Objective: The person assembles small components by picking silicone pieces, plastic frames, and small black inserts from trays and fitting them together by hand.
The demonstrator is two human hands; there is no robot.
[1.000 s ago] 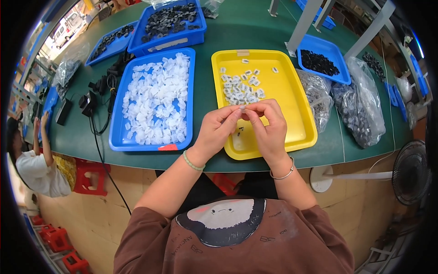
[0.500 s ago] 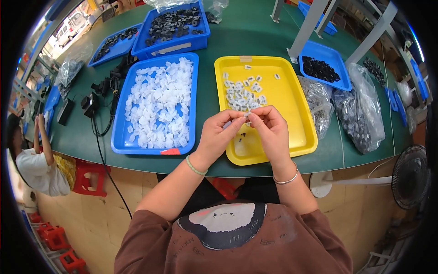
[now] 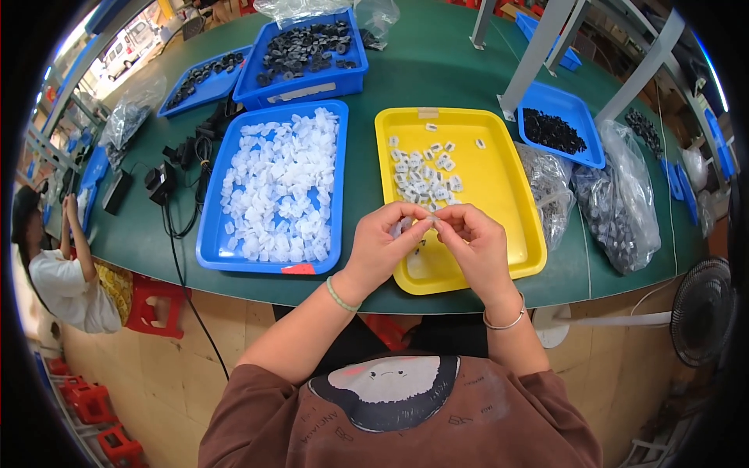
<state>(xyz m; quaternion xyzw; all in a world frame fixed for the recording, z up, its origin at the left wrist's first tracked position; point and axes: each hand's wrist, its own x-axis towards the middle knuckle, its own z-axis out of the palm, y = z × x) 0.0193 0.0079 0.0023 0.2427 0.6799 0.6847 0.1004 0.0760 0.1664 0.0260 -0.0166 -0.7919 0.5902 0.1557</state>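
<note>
My left hand (image 3: 380, 243) and my right hand (image 3: 480, 243) meet over the near part of a yellow tray (image 3: 499, 179). Thumb and forefinger of each are pinched on a small whitish plastic part (image 3: 433, 219), mostly covered by the fingertips. My left hand's curled fingers seem to keep another pale piece (image 3: 400, 227) in the palm. Beyond my hands, a pile of small white-and-grey parts (image 3: 421, 175) lies in the yellow tray. A few tiny dark bits (image 3: 421, 246) show below my fingers. To the left, a blue tray (image 3: 204, 242) holds many translucent white plastic pieces (image 3: 281, 187).
At the back stand a blue bin (image 3: 308, 90) of black round parts and a flatter blue tray (image 3: 204, 92). Right of the yellow tray are a blue tray (image 3: 589, 132) of black bits and bagged parts (image 3: 620, 210). Black adapters (image 3: 160, 183) with cables lie left. Metal posts (image 3: 538, 58) rise behind.
The whole view has shifted a little, so the trays appear slightly lower and to the right. My hands remain pinched together over the yellow tray, with small finger movements.
</note>
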